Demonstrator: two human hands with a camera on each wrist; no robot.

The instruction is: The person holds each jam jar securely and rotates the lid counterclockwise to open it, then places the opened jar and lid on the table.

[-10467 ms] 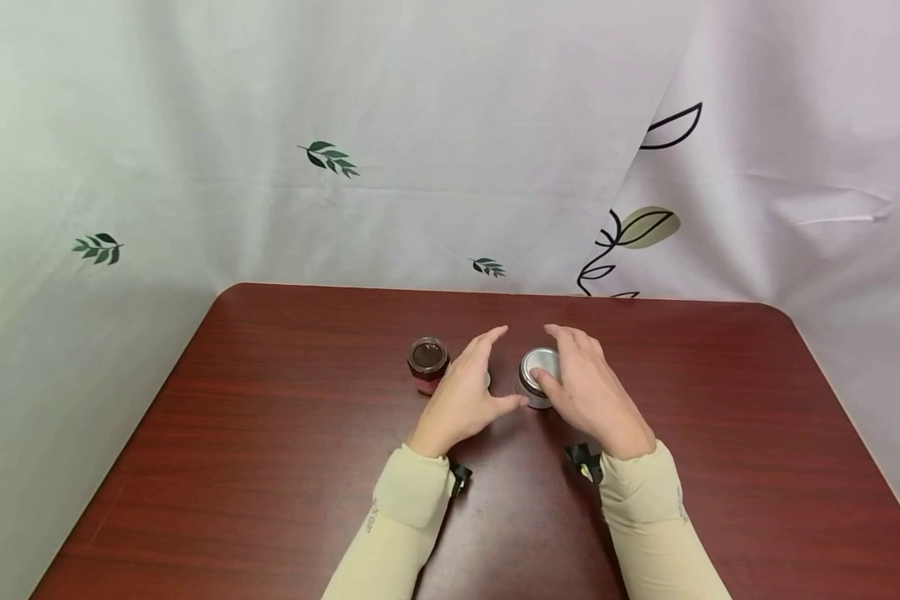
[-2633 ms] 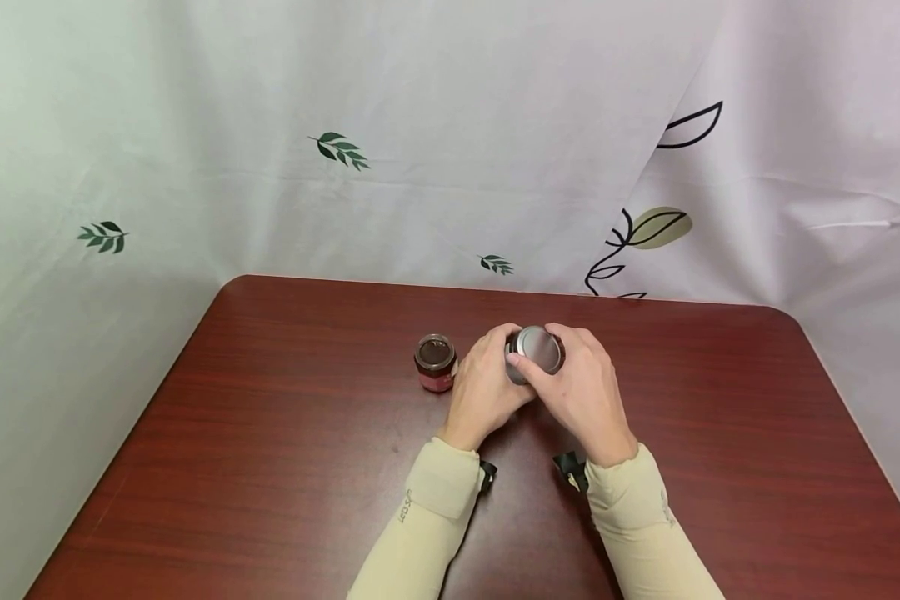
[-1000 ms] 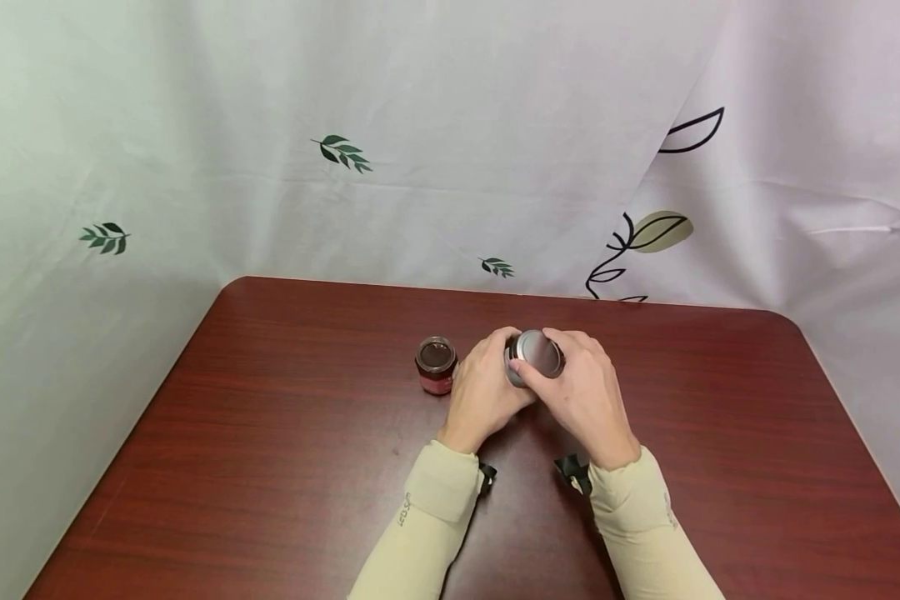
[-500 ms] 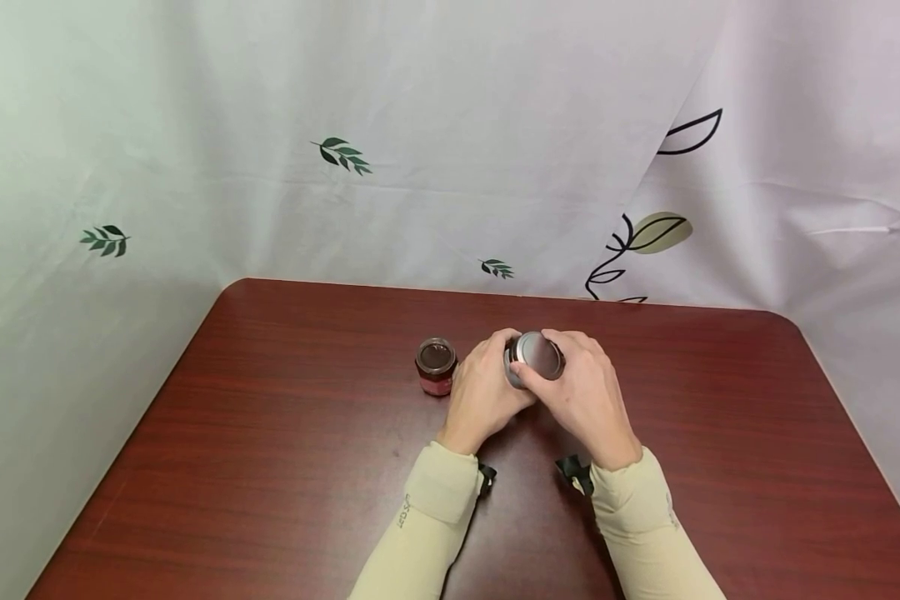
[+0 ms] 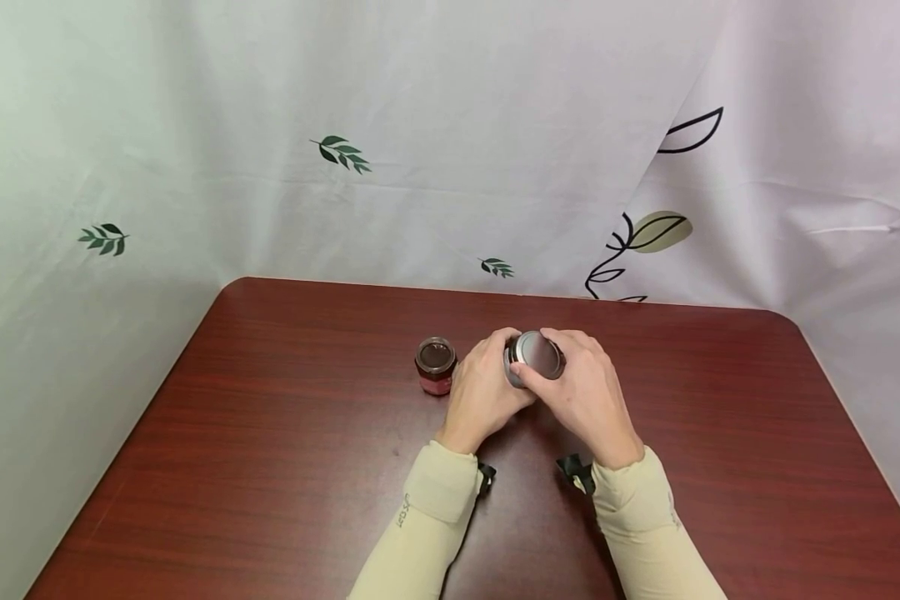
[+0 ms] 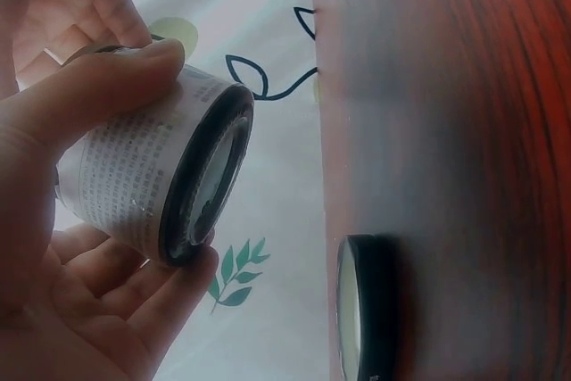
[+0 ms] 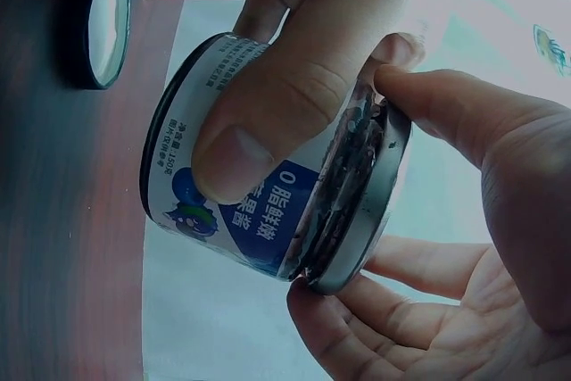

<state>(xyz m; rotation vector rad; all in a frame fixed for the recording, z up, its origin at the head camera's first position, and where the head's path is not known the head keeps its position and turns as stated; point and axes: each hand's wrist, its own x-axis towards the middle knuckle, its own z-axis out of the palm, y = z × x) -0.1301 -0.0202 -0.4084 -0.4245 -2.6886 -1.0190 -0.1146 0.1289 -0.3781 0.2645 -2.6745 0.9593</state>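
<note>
Both hands are on one small glass jar point(image 7: 290, 194) with a white and blue label, lifted and tilted above the table. My left hand point(image 5: 483, 387) wraps the jar's body, thumb across the label, as the left wrist view shows. The fingers of my right hand point(image 5: 588, 387) grip the rim of its silver lid point(image 5: 537, 352). The lid sits on the jar; a dark band of contents shows just below it. To the left on the table stands a second jar point(image 5: 436, 367) with dark contents and a red label, no lid on it.
A loose dark-rimmed lid point(image 7: 109, 28), pale inside, lies on the table near the red-labelled jar; in the head view it is hidden. The reddish-brown wooden table point(image 5: 270, 433) meets a white patterned curtain point(image 5: 420, 125) at its back edge.
About ten seconds ago the silver-lidded jar stood on the table with the hands spread around it; since then it was gripped and lifted. Over the last second, hands and jar look nearly still.
</note>
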